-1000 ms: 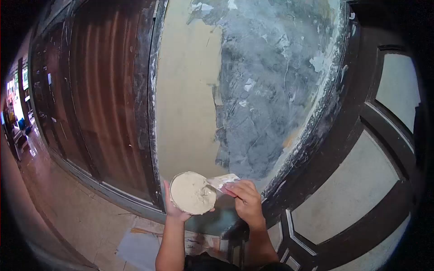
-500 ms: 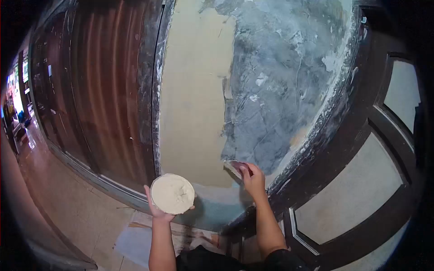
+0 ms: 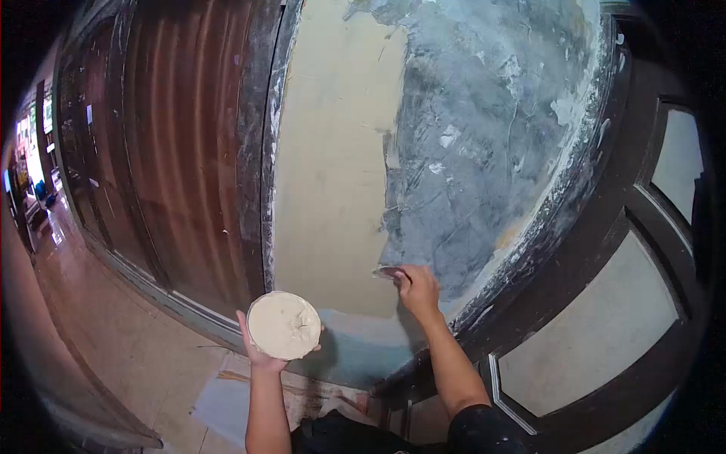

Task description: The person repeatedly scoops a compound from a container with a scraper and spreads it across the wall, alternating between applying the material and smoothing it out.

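Against the wall point(image 3: 333, 151), my right hand point(image 3: 418, 289) gripped a scraper point(image 3: 389, 272); my left hand point(image 3: 259, 349) cupped a putty bowl point(image 3: 283, 324).

Cream putty point(image 3: 283, 324), cream-over-mottled-grey wall point(image 3: 469, 151), reddish-brown ribbed shutter point(image 3: 181, 151), dark frame point(image 3: 605, 219).

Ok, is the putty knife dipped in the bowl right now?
No, the right hand presses the putty knife against the wall, away from the bowl.
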The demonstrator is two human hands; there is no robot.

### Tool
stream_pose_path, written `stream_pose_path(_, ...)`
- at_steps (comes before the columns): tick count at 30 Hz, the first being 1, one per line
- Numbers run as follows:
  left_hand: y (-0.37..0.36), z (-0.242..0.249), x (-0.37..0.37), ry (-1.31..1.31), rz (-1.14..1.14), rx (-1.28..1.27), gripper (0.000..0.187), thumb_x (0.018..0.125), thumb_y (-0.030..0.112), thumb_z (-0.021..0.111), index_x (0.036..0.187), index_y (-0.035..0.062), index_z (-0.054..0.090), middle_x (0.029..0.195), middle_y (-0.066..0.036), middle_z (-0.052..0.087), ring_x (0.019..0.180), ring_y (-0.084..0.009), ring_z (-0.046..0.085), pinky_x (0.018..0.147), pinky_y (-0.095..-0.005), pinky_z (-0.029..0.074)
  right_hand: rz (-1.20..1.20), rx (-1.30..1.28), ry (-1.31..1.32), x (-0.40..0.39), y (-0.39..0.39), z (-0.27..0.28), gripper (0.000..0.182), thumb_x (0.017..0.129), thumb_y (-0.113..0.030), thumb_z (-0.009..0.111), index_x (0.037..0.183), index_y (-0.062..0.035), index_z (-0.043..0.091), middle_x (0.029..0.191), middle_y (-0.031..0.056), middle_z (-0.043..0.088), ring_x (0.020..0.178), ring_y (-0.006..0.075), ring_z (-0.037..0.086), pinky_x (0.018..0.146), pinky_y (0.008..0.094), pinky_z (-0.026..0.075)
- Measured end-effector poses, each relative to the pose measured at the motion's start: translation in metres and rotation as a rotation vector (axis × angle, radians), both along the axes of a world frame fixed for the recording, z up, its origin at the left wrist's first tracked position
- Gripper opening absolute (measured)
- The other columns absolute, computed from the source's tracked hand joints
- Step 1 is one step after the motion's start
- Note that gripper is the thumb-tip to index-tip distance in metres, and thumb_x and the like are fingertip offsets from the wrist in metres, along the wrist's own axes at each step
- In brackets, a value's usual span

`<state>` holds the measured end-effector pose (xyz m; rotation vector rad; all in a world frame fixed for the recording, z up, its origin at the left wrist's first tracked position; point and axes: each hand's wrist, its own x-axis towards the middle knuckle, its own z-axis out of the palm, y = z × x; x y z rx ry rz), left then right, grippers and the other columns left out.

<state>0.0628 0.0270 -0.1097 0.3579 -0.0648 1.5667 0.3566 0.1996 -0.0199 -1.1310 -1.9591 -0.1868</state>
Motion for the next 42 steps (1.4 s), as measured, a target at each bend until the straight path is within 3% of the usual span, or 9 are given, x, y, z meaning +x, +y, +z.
stream_pose_path(6, 0.001, -0.006, 0.001, 0.016, 0.035, -0.018, 0.112, 0.085, 0.096, 0.037, 0.158, 0.0107, 0.041, 0.150, -0.034, 0.049, 0.121, -0.0713, 0.052, 0.082, -0.0830, 0.053, 0.015, 0.008, 0.125, -0.004, -0.010, 0.013, 0.015, 0.094, -0.020, 0.072, 0.104, -0.0106, 0.078, 0.099, 0.0111, 0.077, 0.092, 0.0380, 0.067, 0.081, 0.0465, 0.055)
stream_pose_path(9, -0.003, -0.005, -0.001, -0.008, 0.025, -0.030, 0.111, 0.085, 0.095, 0.037, 0.158, 0.0118, 0.041, 0.150, -0.033, 0.050, 0.120, -0.0712, 0.053, 0.081, -0.0830, 0.053, 0.002, -0.116, -0.034, -0.002, -0.009, -0.016, 0.015, 0.095, -0.019, 0.071, 0.106, -0.0108, 0.078, 0.100, 0.0111, 0.077, 0.094, 0.0375, 0.067, 0.082, 0.0472, 0.054)
stream_pose_path(14, -0.006, -0.005, -0.001, -0.034, 0.045, 0.004, 0.106, 0.086, 0.094, 0.038, 0.158, 0.0171, 0.041, 0.151, -0.032, 0.049, 0.121, -0.0730, 0.051, 0.081, -0.0850, 0.052, 0.003, 0.116, 0.124, -0.016, 0.005, 0.036, 0.014, 0.093, -0.019, 0.073, 0.104, -0.0119, 0.078, 0.100, 0.0090, 0.076, 0.092, 0.0348, 0.066, 0.080, 0.0481, 0.054)
stream_pose_path(21, -0.018, -0.008, -0.007, -0.116, 0.049, -0.034, 0.109, 0.086, 0.094, 0.039, 0.160, 0.0135, 0.038, 0.150, -0.035, 0.048, 0.122, -0.0732, 0.050, 0.083, -0.0861, 0.051, 0.009, -0.094, -0.099, -0.010, -0.006, -0.022, 0.013, 0.093, -0.019, 0.073, 0.102, -0.0120, 0.078, 0.102, 0.0116, 0.077, 0.094, 0.0370, 0.067, 0.081, 0.0467, 0.054)
stream_pose_path(26, -0.021, -0.009, -0.010, -0.101, 0.058, -0.021, 0.110, 0.087, 0.093, 0.039, 0.159, 0.0112, 0.039, 0.152, -0.035, 0.047, 0.123, -0.0735, 0.049, 0.083, -0.0861, 0.051, -0.007, 0.166, 0.113, -0.028, -0.003, 0.051, 0.013, 0.092, -0.012, 0.071, 0.103, -0.0115, 0.078, 0.100, 0.0069, 0.077, 0.093, 0.0348, 0.066, 0.081, 0.0475, 0.054)
stream_pose_path(33, -0.029, -0.011, -0.009, -0.090, 0.071, 0.003, 0.108, 0.087, 0.094, 0.037, 0.159, 0.0139, 0.040, 0.150, -0.033, 0.049, 0.120, -0.0727, 0.052, 0.082, -0.0848, 0.052, -0.024, -0.094, -0.114, -0.017, -0.011, -0.030, 0.012, 0.090, -0.012, 0.072, 0.100, -0.0088, 0.078, 0.094, 0.0101, 0.076, 0.094, 0.0353, 0.067, 0.082, 0.0446, 0.055)
stream_pose_path(37, -0.033, -0.012, -0.009, -0.088, 0.084, -0.046, 0.107, 0.087, 0.093, 0.039, 0.159, 0.0147, 0.040, 0.151, -0.032, 0.049, 0.121, -0.0719, 0.052, 0.082, -0.0834, 0.053, -0.029, 0.218, 0.155, -0.031, -0.004, 0.058, 0.011, 0.089, -0.013, 0.072, 0.098, -0.0111, 0.077, 0.093, 0.0123, 0.075, 0.090, 0.0367, 0.066, 0.079, 0.0472, 0.053)
stream_pose_path(40, -0.033, -0.011, -0.006, -0.042, 0.101, -0.022, 0.106, 0.087, 0.093, 0.039, 0.159, 0.0153, 0.040, 0.152, -0.032, 0.048, 0.121, -0.0720, 0.052, 0.082, -0.0834, 0.053, 0.058, 0.245, 0.160, -0.014, -0.001, 0.059, 0.014, 0.092, -0.015, 0.070, 0.103, -0.0190, 0.079, 0.096, 0.0078, 0.075, 0.093, 0.0351, 0.066, 0.079, 0.0487, 0.055)
stream_pose_path(42, -0.036, -0.010, -0.007, -0.038, 0.101, -0.040, 0.105, 0.087, 0.093, 0.039, 0.159, 0.0163, 0.041, 0.150, -0.032, 0.050, 0.119, -0.0723, 0.053, 0.080, -0.0830, 0.054, 0.078, 0.115, 0.049, -0.007, -0.014, 0.010, 0.013, 0.091, -0.014, 0.071, 0.101, -0.0150, 0.078, 0.095, 0.0100, 0.075, 0.090, 0.0365, 0.065, 0.079, 0.0483, 0.054)
